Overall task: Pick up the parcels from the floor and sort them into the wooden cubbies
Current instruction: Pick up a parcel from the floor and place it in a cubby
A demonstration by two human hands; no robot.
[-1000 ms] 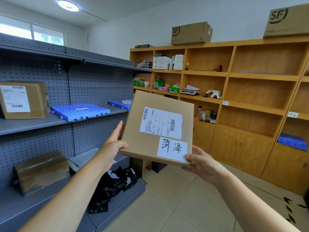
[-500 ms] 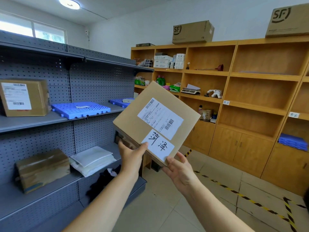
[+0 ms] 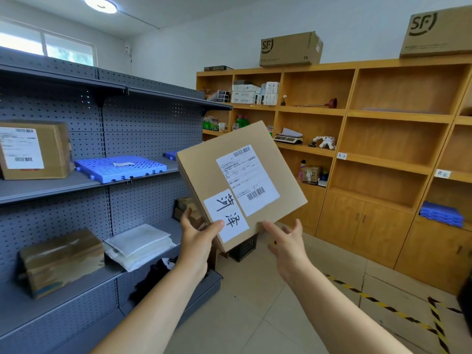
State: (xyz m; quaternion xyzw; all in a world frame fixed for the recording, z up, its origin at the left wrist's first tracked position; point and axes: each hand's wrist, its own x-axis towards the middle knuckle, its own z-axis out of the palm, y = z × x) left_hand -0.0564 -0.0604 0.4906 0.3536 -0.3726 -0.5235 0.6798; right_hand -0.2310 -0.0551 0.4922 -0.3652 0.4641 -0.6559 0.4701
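Parcel [image 3: 237,180] now tilted further, above left grip [image 3: 196,241].

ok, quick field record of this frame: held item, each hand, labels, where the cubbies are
held item: flat brown cardboard parcel, tilted, in the air
left hand: grip on the lower corner, thumb over handwritten white label
right hand: fingers straight, beside the lower edge; contact unclear
other label: printed barcode shipping label
wooden cubbies: ahead right, several compartments bare
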